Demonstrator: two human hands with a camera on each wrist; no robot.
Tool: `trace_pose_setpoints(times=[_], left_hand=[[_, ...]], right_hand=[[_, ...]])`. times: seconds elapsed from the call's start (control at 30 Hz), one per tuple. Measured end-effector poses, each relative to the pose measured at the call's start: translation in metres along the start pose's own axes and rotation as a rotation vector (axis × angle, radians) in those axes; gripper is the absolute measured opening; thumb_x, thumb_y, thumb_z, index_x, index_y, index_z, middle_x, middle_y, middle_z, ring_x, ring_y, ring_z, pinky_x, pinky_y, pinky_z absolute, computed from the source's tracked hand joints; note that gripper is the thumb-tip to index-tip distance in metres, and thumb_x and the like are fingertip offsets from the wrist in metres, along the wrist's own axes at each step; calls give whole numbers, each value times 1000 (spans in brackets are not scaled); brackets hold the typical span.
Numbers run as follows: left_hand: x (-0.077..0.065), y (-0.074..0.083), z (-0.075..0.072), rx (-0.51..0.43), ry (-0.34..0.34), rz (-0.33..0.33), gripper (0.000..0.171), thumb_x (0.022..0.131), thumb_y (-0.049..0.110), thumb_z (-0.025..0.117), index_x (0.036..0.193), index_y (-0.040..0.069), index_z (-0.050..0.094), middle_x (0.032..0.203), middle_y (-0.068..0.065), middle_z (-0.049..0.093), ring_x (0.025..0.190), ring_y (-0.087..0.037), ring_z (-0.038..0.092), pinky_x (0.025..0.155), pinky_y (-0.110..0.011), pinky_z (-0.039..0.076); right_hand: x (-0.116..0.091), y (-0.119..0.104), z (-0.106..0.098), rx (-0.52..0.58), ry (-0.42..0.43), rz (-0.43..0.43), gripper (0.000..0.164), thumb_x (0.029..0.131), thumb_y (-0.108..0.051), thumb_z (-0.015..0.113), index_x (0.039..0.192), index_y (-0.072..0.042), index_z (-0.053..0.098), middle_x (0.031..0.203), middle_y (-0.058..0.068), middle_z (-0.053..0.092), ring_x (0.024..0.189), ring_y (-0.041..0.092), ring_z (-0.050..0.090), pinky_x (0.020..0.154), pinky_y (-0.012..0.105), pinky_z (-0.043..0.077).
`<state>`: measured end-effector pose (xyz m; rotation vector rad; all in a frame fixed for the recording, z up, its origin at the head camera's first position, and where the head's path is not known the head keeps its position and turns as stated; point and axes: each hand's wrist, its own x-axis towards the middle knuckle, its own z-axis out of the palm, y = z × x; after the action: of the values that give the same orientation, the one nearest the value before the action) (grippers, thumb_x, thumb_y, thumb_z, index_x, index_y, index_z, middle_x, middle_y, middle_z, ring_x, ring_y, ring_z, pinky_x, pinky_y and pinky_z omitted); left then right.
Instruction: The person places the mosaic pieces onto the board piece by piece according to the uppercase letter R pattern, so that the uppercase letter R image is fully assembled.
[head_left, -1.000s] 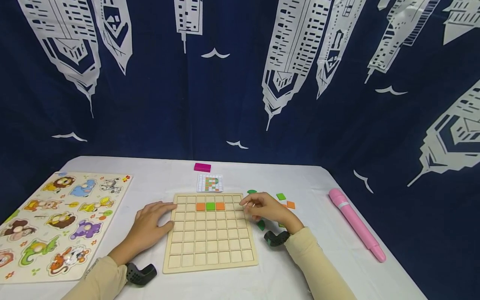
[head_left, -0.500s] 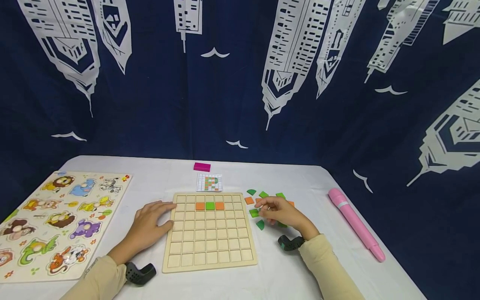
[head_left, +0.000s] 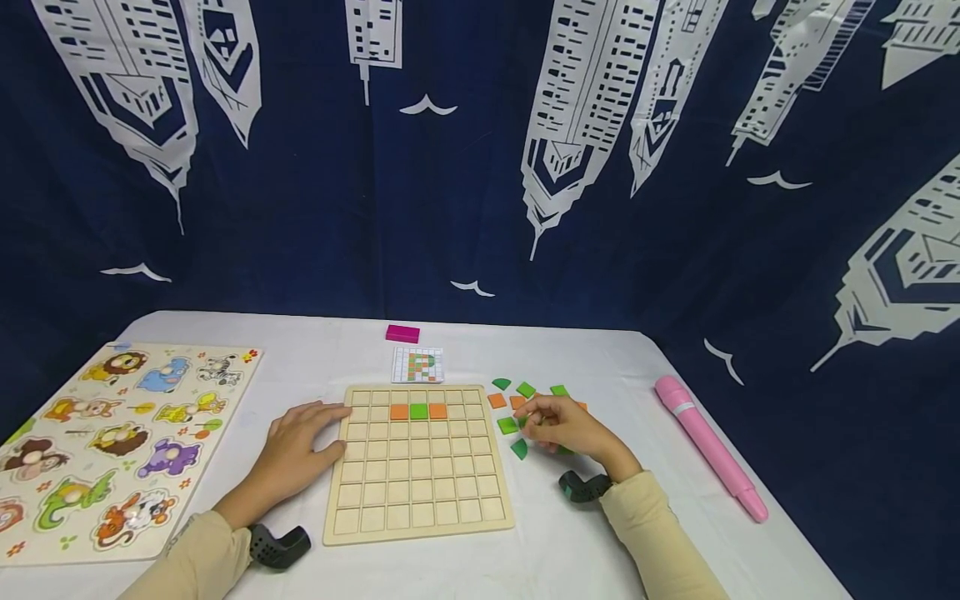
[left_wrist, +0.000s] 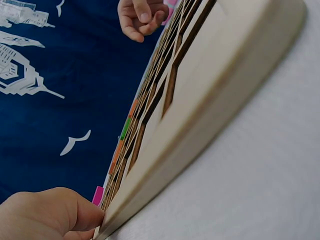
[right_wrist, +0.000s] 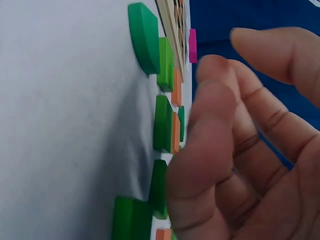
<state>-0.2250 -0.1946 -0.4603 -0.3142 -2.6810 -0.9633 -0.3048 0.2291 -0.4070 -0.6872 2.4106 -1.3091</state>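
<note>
A wooden grid board (head_left: pixel 422 487) lies on the white table. One row near its far side holds an orange square tile (head_left: pixel 399 412), a green square tile (head_left: pixel 418 412) and another orange one (head_left: pixel 438 411). My left hand (head_left: pixel 300 446) rests against the board's left edge, fingers fairly straight; its thumb (left_wrist: pixel 60 212) meets the rim in the left wrist view. Right of the board, my right hand (head_left: pixel 566 427) hovers over loose tiles, among them a green square (head_left: pixel 507 425) and a dark green rounded piece (right_wrist: pixel 144 37). Its fingers are loosely bent, thumb apart, with nothing between them.
Behind the board lie a printed pattern card (head_left: pixel 418 365) and a magenta block (head_left: pixel 402 334). An animal puzzle board (head_left: pixel 225 417) covers the table's left side. A thick pink tube (head_left: pixel 708 450) lies at the right. A dark blue curtain (head_left: pixel 322 208) hangs behind.
My right hand has moved right, from the board's right edge to over the loose tiles, uncovering several of them. My left hand has stayed at the board's left edge.
</note>
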Motion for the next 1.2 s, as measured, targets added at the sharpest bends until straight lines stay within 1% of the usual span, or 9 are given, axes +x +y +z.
trace_pose_setpoints(times=[0.23, 0.33, 0.5, 0.6, 0.7, 0.83, 1.0, 1.1, 1.2], left_hand=[[-1, 0, -1, 0, 0, -4, 46, 95, 15, 72, 139, 3, 70, 147, -22, 64, 146, -50, 44, 113, -68, 29], [-1, 0, -1, 0, -1, -7, 47, 95, 16, 72, 140, 3, 69, 148, -22, 64, 146, -50, 44, 113, -68, 28], [-2, 0, -1, -3, -1, -12, 46, 95, 15, 72, 140, 2, 69, 148, -23, 64, 146, -51, 43, 113, -68, 28], [-1, 0, -1, 0, 0, -13, 47, 95, 15, 72, 140, 2, 69, 148, -23, 64, 146, -50, 43, 113, -68, 28], [-1, 1, -1, 0, -2, -14, 47, 95, 15, 71, 140, 2, 69, 148, -24, 63, 146, -50, 43, 114, -68, 27], [0, 2, -1, 0, -6, -13, 47, 96, 15, 72, 140, 3, 69, 148, -24, 63, 146, -50, 43, 114, -68, 27], [0, 2, -1, 0, -5, -9, 46, 96, 14, 73, 140, 3, 69, 148, -23, 64, 147, -50, 43, 114, -68, 28], [0, 1, 0, -1, -5, -8, 47, 95, 15, 73, 140, 3, 69, 148, -22, 64, 147, -50, 43, 114, -68, 27], [0, 1, 0, -3, -4, -8, 47, 95, 15, 73, 140, 3, 69, 148, -23, 64, 147, -50, 43, 114, -68, 27]], right_hand=[[-2, -3, 0, -77, -34, 32, 32, 93, -3, 77, 121, 9, 70, 84, 0, 69, 60, 8, 48, 52, 21, 39], [-2, -7, 2, -132, -43, 40, 30, 89, -3, 78, 116, 8, 71, 82, -2, 70, 58, 8, 48, 52, 21, 39], [0, -9, 6, -220, -25, 80, 25, 85, -5, 83, 107, 3, 72, 77, -4, 67, 59, 8, 49, 53, 21, 40], [0, -10, 9, -249, -9, 101, 24, 84, -6, 87, 103, 0, 73, 76, -4, 65, 59, 8, 50, 53, 21, 41], [0, -12, 11, -270, 3, 109, 23, 82, -5, 88, 100, -3, 73, 75, -4, 63, 58, 8, 50, 53, 21, 41], [-1, -14, 13, -278, -1, 82, 21, 80, 0, 84, 98, -4, 73, 74, -4, 61, 57, 8, 50, 53, 22, 42], [-1, -12, 13, -321, -24, 7, 25, 77, 5, 79, 99, -5, 72, 79, -3, 62, 63, 8, 52, 57, 21, 43], [-1, -10, 14, -368, -31, -45, 29, 76, 7, 79, 101, -6, 71, 84, -3, 63, 68, 7, 52, 61, 22, 45], [0, -8, 14, -397, -24, -81, 31, 76, 8, 80, 100, -7, 71, 86, -3, 63, 70, 6, 53, 64, 23, 47]])
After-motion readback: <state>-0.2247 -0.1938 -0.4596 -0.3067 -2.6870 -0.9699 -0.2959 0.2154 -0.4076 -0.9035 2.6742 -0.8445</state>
